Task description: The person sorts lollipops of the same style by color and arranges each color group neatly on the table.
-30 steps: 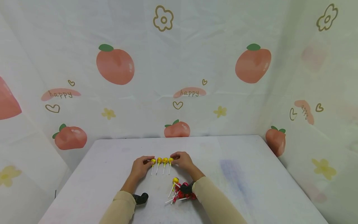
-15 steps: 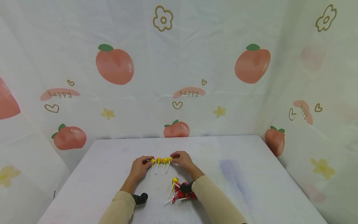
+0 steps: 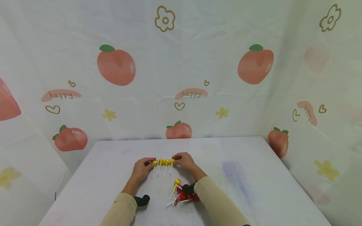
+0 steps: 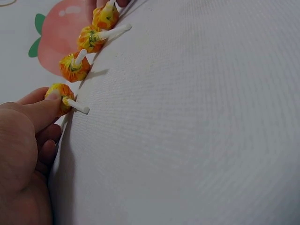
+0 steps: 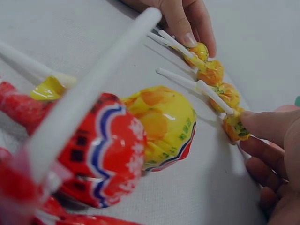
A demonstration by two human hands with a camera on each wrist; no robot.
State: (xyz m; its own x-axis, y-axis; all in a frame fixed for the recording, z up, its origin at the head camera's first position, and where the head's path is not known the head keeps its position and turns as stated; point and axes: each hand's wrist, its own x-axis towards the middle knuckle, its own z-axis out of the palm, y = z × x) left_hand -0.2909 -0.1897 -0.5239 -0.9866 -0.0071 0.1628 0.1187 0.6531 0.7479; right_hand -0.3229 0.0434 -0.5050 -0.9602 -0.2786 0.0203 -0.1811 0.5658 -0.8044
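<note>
Several yellow-wrapped lollipops lie in a row on the white table, sticks toward me. My left hand [image 3: 141, 169] pinches the left-end lollipop [image 4: 60, 97] by its head between thumb and fingers. At the other end, my right hand [image 3: 185, 162] has thumb and fingers on the head of the right-end lollipop [image 5: 236, 125]. Two more yellow lollipops, a left one [image 3: 161, 162] and a right one [image 3: 167, 162], sit between the hands, untouched. In the left wrist view, the right fingers show only at the top edge.
Nearer to me, under the right forearm, lies a pile of red-wrapped lollipops [image 3: 183, 196], partly hidden by the black wrist camera [image 3: 188, 189]. A yellow lollipop [image 3: 177, 182] tops the pile. A printed white curtain [image 3: 141, 119] stands behind the table [image 3: 113, 157].
The right-end lollipop's stick swings slightly left, then back, as the right fingers shift it a little. The left hand and the other lollipops stay put.
</note>
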